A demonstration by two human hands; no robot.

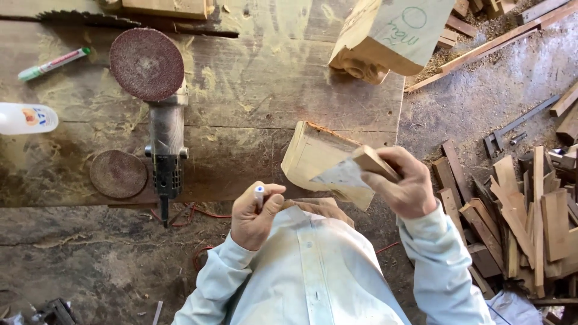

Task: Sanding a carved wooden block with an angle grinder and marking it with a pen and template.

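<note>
Left of the angle grinder [167,141] lie a plastic bottle [27,118], a green marker [53,64] and a loose sanding disc [118,174]. Right of the grinder, the left hand [255,215] is clenched around a small white tube [259,193]. Further right, the right hand [407,183] grasps a thin wood piece [374,163] against a carved wooden block [319,161] at the workbench [265,102] edge.

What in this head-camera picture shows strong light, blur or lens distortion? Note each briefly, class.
Head view: bright daylight washes out the pale shirt and the white bottle at the left edge; the workbench looks dusty with a soft sheen; wide-angle lens bends the bench edges; left hand and right hand are fairly sharp, the small wood piece slightly soft.
</note>
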